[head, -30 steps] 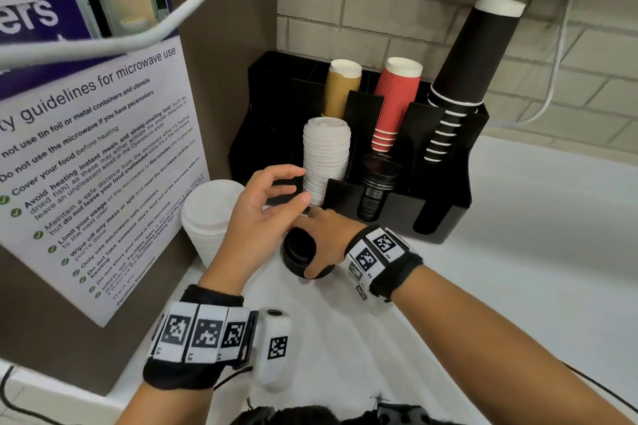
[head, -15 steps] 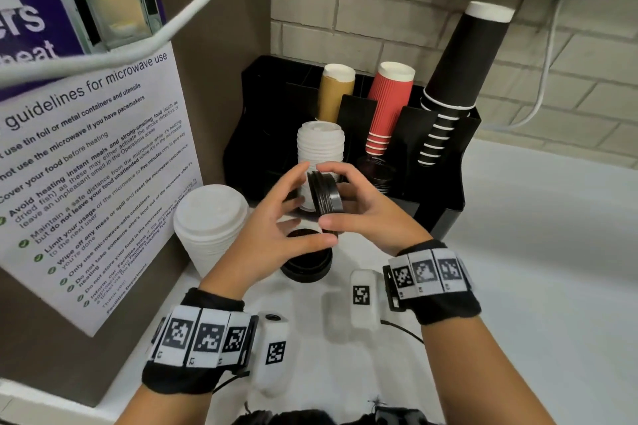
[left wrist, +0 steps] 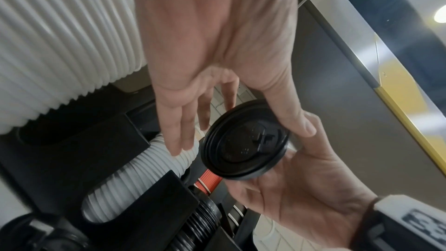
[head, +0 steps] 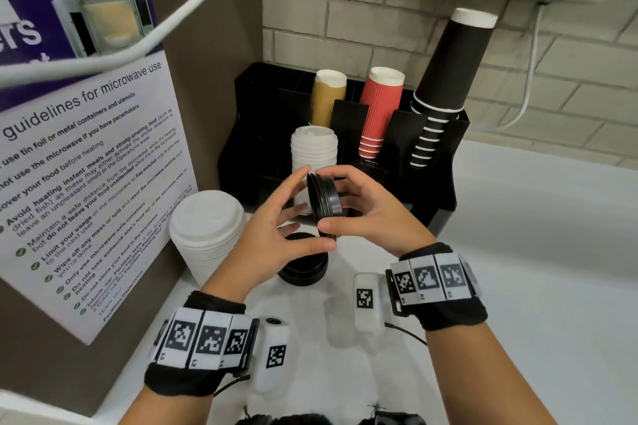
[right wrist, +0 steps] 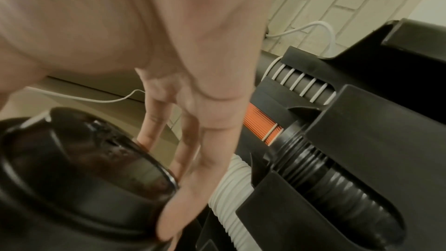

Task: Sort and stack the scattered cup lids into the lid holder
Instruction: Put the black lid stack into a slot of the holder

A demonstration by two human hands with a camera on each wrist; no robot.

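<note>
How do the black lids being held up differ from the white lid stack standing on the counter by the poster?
The black lids are a short bunch, tipped on edge and held in the air; the white lid stack is tall and stands upright on the counter.
The black lids are gripped by the right hand, with the left hand beside them; nothing touches the white stack.
The black lids look narrower than the white ones.
Both are round cup lids nested together, outside the holder.
</note>
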